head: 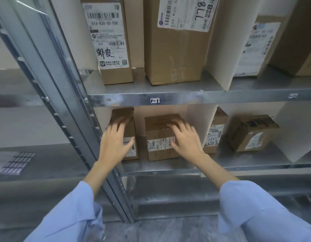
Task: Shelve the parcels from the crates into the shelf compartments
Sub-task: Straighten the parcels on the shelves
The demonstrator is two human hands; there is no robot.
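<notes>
In the head view, both hands are being held out inside the lower shelf compartment (168, 165), under the rail tag (155, 100) reading 1-1. The left hand (116, 142) is being laid against the narrow parcel (124, 113) directly ahead of it, fingers spread and fairly straight, though blurred. The right hand (185, 138) is being pressed flat over the top front edge of the squat parcel (159, 137), with the thumb lying across the label. Neither parcel is being gripped, and the hands are apart, one to each parcel. The parcels are standing side by side with a slim gap between them. The narrow one is upright on its long axis, while the squat one is showing no clear long axis. The squat parcel is judged to be the one being seated, and the right hand is nearer to it. A push straight away from the hands is being called for, clear of the white divider (201, 123) just outside the right hand.
</notes>
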